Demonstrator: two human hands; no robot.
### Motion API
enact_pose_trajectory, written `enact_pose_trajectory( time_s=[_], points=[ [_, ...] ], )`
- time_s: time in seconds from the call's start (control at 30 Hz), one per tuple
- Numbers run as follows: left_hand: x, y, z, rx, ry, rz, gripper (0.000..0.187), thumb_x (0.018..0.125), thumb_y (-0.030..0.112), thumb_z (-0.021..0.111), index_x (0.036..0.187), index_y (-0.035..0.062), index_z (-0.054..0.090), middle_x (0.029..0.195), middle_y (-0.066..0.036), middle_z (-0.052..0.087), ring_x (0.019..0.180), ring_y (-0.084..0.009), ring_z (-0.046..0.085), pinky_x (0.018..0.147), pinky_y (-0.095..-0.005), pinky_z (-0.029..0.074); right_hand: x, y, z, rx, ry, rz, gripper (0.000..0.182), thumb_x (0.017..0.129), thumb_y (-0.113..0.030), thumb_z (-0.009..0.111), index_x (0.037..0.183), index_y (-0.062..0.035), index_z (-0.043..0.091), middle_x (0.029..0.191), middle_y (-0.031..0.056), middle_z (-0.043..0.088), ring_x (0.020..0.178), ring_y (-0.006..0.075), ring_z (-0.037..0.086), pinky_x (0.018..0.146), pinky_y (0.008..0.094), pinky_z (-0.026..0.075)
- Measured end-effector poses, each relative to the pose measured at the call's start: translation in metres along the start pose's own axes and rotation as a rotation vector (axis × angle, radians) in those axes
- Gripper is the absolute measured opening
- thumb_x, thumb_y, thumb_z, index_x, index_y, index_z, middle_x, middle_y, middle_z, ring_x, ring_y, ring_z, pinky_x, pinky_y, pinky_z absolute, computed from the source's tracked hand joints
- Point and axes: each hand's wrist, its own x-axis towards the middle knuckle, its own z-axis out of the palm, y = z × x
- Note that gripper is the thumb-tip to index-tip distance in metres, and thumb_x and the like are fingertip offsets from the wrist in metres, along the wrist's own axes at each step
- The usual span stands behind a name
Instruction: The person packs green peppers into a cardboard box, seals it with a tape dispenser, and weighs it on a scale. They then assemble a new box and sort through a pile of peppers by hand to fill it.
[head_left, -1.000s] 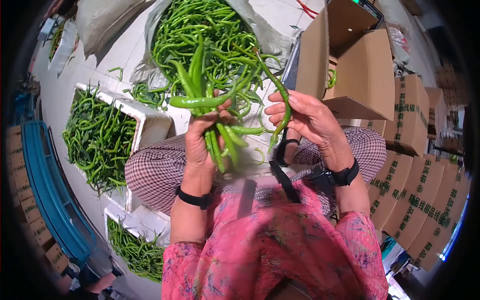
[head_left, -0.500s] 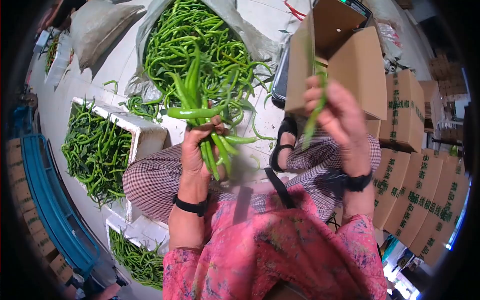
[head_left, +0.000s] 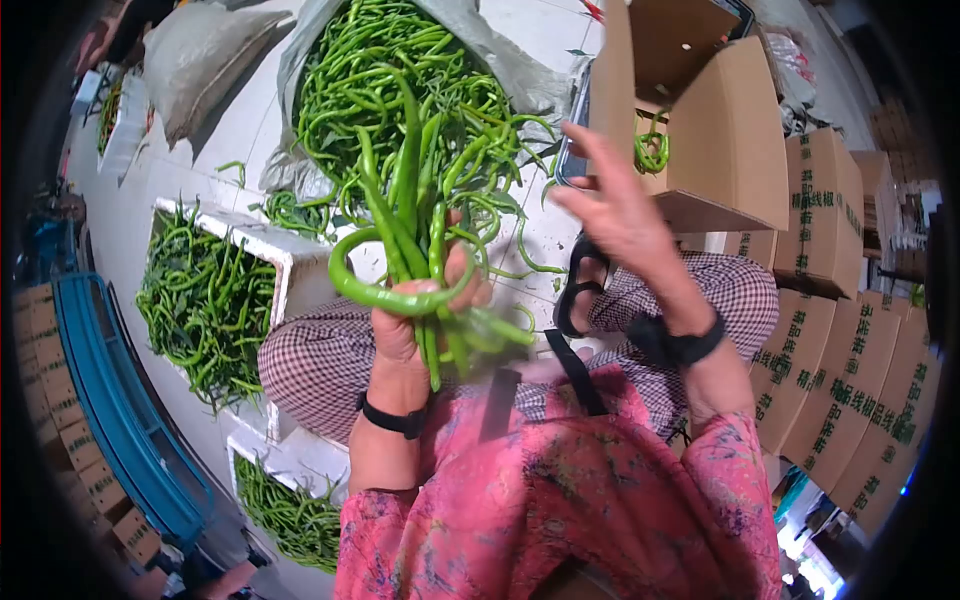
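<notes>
My left hand (head_left: 400,325) is closed round a bunch of long green chili peppers (head_left: 408,225). Most of them point up and away from me, while one curls in a loop across the front of the hand. Some lower ends are smeared by motion. To the right, my right hand (head_left: 620,220) is in the air with fingers apart and nothing visible in it. It is just left of an open cardboard box (head_left: 720,140), where curled green peppers (head_left: 652,150) lie inside. Beyond my left hand, a large plastic sack (head_left: 530,85) spills a heap of peppers (head_left: 390,50).
Foam boxes (head_left: 235,230) of peppers stand at my left, near a blue plastic rack (head_left: 130,400). Printed cartons (head_left: 830,370) line the right side. A full sack (head_left: 205,65) lies at the back left. My sandalled foot (head_left: 582,290) is below the open box.
My right hand has let go of a green pepper and moved left, its fingers now spread. Curled peppers now show in the box. The looped pepper in my left hand's bunch has come into view.
</notes>
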Motion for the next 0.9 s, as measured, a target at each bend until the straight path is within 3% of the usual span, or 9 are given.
enact_pose_trajectory(
  time_s=[0.17,0.23,0.3,0.33,0.37,0.4,0.47,0.63,0.9],
  points=[
    [-0.010,0.000,0.002,-0.022,-0.054,-0.046,0.075,0.071,0.015,0.070,0.139,0.0042,0.040,0.073,0.002,0.039,0.055,-0.0086,0.046,0.064,-0.0292,0.041,0.034,0.001,0.057,-0.085,0.197,-0.240,0.057,0.085,-0.008,0.067,0.136,-0.0020,0.044,0.130,0.0215,0.054,0.120,0.0344,0.054,0.095,0.0400,0.048],
    [-0.010,0.002,-0.005,-0.019,-0.077,-0.041,0.075,0.071,0.015,0.070,0.139,0.0044,0.040,0.073,0.002,0.039,0.055,-0.0084,0.046,0.065,-0.0292,0.041,0.039,-0.001,0.054,-0.148,0.125,-0.271,0.043,0.083,-0.004,0.065,0.124,0.0004,0.052,0.120,0.0223,0.059,0.114,0.0382,0.055,0.092,0.0403,0.048],
    [-0.012,0.004,-0.007,-0.026,-0.090,-0.031,0.076,0.071,0.015,0.070,0.140,0.0045,0.039,0.074,0.002,0.039,0.056,-0.0082,0.046,0.065,-0.0292,0.041,0.036,0.001,0.056,-0.179,0.195,-0.382,0.029,0.075,0.003,0.057,0.104,0.0005,0.057,0.094,0.0199,0.062,0.097,0.0431,0.056,0.086,0.0468,0.045],
    [-0.012,0.004,-0.006,-0.037,-0.091,-0.025,0.075,0.071,0.015,0.069,0.140,0.0046,0.039,0.074,0.002,0.039,0.056,-0.0080,0.046,0.066,-0.0294,0.041,0.036,-0.002,0.051,-0.248,0.123,-0.237,0.014,0.084,-0.002,0.056,0.098,0.0012,0.058,0.085,0.0139,0.065,0.085,0.0332,0.063,0.077,0.0405,0.049],
    [-0.011,0.005,-0.006,-0.047,-0.092,-0.018,0.075,0.072,0.015,0.069,0.140,0.0046,0.039,0.075,0.002,0.039,0.056,-0.0077,0.046,0.066,-0.0295,0.042,0.035,-0.003,0.045,-0.250,0.117,-0.236,0.014,0.084,-0.002,0.056,0.098,0.0012,0.058,0.085,0.0139,0.065,0.085,0.0332,0.063,0.077,0.0405,0.049],
    [-0.010,0.004,-0.009,0.036,-0.062,0.028,0.074,0.071,0.024,0.070,0.137,0.0056,0.042,0.073,0.000,0.042,0.054,-0.0108,0.040,0.053,-0.0294,0.036,0.033,-0.002,0.039,0.088,-0.019,-0.072,0.012,0.089,-0.007,0.057,0.097,0.0006,0.059,0.084,0.0101,0.066,0.080,0.0257,0.064,0.073,0.0362,0.050],
    [-0.010,0.005,-0.009,0.054,-0.044,0.035,0.074,0.071,0.023,0.071,0.137,0.0053,0.042,0.072,0.000,0.042,0.054,-0.0108,0.039,0.054,-0.0292,0.036,0.027,-0.005,0.027,0.566,-0.188,0.221,0.024,0.096,-0.024,0.062,0.095,-0.0010,0.063,0.085,0.0016,0.067,0.075,0.0070,0.062,0.066,0.0244,0.050],
    [-0.013,0.005,0.005,0.039,0.106,0.035,0.081,0.068,0.018,0.071,0.142,0.0043,0.039,0.076,-0.001,0.047,0.062,-0.0132,0.047,0.059,-0.0316,0.042,0.014,-0.024,-0.002,0.482,-0.202,0.324,0.022,0.096,-0.022,0.063,0.106,-0.0029,0.063,0.083,0.0029,0.068,0.077,0.0079,0.065,0.063,0.0213,0.051],
    [-0.010,0.007,-0.001,-0.131,-0.030,0.057,0.073,0.072,0.013,0.068,0.139,0.0041,0.040,0.082,-0.003,0.046,0.065,-0.0138,0.049,0.073,-0.0351,0.043,0.021,-0.015,-0.105,0.440,0.290,0.109,0.025,0.093,-0.030,0.067,0.101,-0.0054,0.065,0.078,0.0015,0.066,0.064,0.0056,0.062,0.055,0.0168,0.047]
  ],
)
